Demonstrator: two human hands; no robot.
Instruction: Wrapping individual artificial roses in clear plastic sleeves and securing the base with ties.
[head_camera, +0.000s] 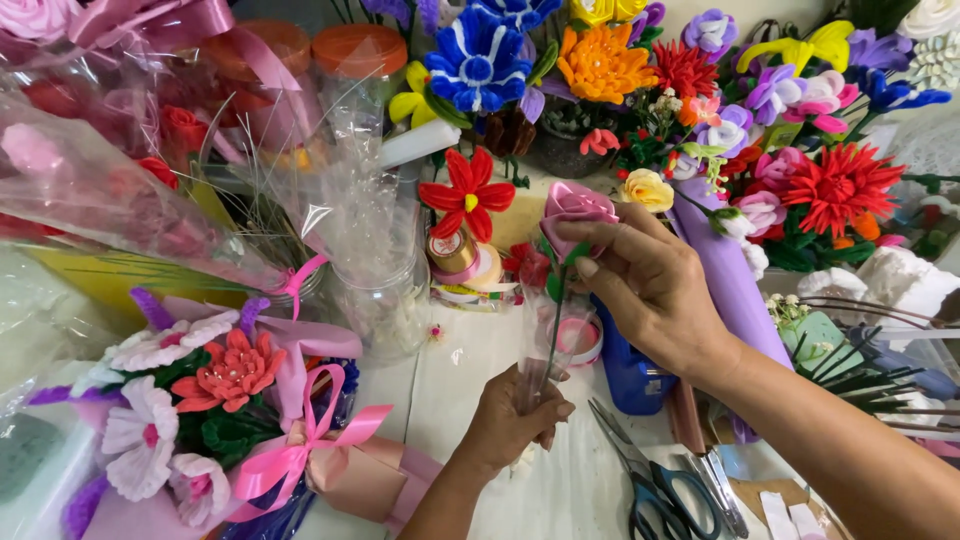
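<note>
While the left hand (515, 420) closes around the lower end of a thin green stem (553, 340) and the clear plastic sleeve (535, 335) around it, the right hand (650, 290) reaches in from the right and pinches the head of a pink ribbon rose (575, 210) between thumb and fingertips. The rose stands upright above the white table (470, 370), its stem running straight down into the left fist. Just behind the stem lie a pink tape roll (580, 340) and a blue glue gun (630, 370), the latter partly hidden under the right wrist. Black-handled scissors (655, 490) rest on the table just right of the left wrist. Behind the rose stand a red fabric flower (468, 195) and stacked ribbon spools (462, 265). A clear glass jar (385, 300) sits to the left of these. Farther left lies a wrapped bouquet (220, 400) tied with a pink bow (310, 440). Along the back, a crowd of handmade flowers (600, 65) in blue, orange, purple and red fills the table's edge.
</note>
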